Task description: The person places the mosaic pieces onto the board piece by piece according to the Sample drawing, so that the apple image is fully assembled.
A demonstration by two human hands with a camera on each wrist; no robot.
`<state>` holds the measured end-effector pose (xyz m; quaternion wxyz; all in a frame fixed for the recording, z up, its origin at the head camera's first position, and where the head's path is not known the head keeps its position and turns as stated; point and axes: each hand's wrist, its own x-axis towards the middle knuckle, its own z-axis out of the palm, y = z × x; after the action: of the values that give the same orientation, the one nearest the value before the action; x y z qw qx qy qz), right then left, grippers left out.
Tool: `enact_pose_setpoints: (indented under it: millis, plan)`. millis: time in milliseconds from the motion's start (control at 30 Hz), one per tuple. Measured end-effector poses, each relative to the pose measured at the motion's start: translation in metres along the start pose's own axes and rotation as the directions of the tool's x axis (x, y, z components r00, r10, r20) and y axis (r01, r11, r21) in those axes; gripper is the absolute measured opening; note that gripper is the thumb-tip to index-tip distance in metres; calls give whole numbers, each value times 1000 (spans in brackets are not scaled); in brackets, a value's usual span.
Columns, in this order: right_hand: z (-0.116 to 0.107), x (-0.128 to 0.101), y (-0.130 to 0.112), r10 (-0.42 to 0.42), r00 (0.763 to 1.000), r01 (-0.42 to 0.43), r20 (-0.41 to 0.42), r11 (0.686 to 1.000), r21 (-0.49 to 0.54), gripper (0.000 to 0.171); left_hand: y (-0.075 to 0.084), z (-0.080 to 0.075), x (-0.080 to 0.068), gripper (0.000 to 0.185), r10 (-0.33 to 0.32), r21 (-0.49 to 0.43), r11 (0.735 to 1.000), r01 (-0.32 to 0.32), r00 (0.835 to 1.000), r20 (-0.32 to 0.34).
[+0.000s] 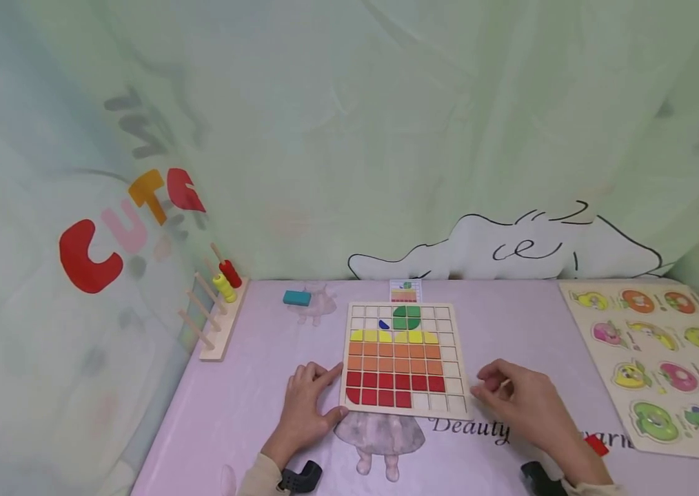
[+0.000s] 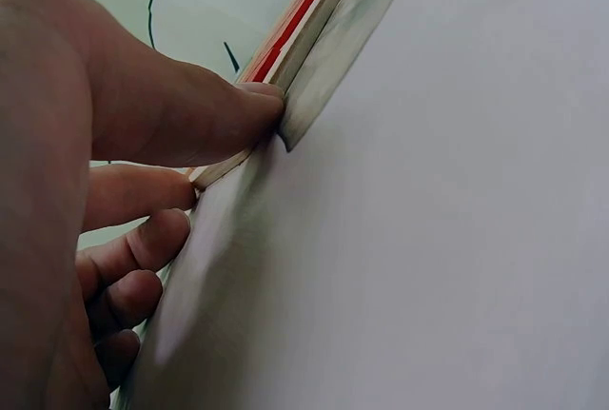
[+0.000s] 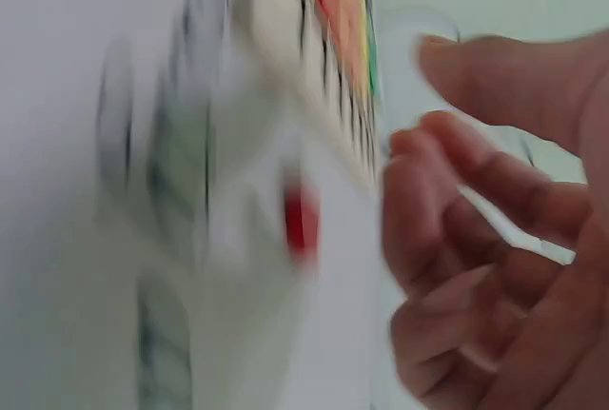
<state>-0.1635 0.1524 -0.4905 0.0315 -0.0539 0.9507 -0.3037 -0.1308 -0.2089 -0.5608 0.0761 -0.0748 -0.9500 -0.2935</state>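
A wooden grid board [image 1: 458,358] lies on the table, bearing rows of red, orange and yellow tiles, with green tiles [image 1: 407,317] and a small blue tile [image 1: 383,324] above them. My left hand [image 1: 306,403] holds its near left corner, thumb along the near edge and index finger at the left side. In the left wrist view, that thumb [image 2: 224,120] touches the board's edge. Just right of the board hovers my right hand [image 1: 526,406], fingers loosely bent; the right wrist view shows nothing between thumb and fingertips. A loose red tile [image 1: 596,444] lies near the right wrist.
A small picture card [image 1: 406,290] lies behind the board. To the left stand a wooden peg rack [image 1: 218,337] with red and yellow beads and a teal block [image 1: 296,297]. A fruit puzzle board [image 1: 647,351] lies at the right. Curtains [image 1: 349,138] rise behind.
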Motion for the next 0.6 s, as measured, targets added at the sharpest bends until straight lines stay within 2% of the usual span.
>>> enact_pose_setpoints:
  millis: [133, 200, 300, 367, 467, 600]
  plan:
    - [-32, -11, 41, 157, 984, -147, 79, 982, -118, 56, 0, 0, -1, 71, 3, 4, 1000, -3, 1000, -6]
    - [-44, -16, 61, 209, 969, -186, 129, 968, -169, 67, 0, -1, -1, 71, -7, 1, 1000, 7, 1000, -3]
    - [-53, -25, 86, 250, 948, -210, 195, 955, -208, 73, -1, -1, -1, 72, -22, -12, 1000, 22, 1000, 4]
    - [-53, -29, 98, 259, 942, -213, 216, 953, -214, 70, -1, -1, -1, 72, -27, -19, 999, 27, 1000, 8]
    - [-49, -34, 105, 258, 940, -218, 223, 957, -190, 55, -1, -1, 0, 73, -35, -27, 999, 36, 999, 19]
    - [-45, -37, 107, 239, 950, -207, 201, 964, -166, 37, 0, 0, 0, 72, -26, -30, 999, 26, 1000, 17]
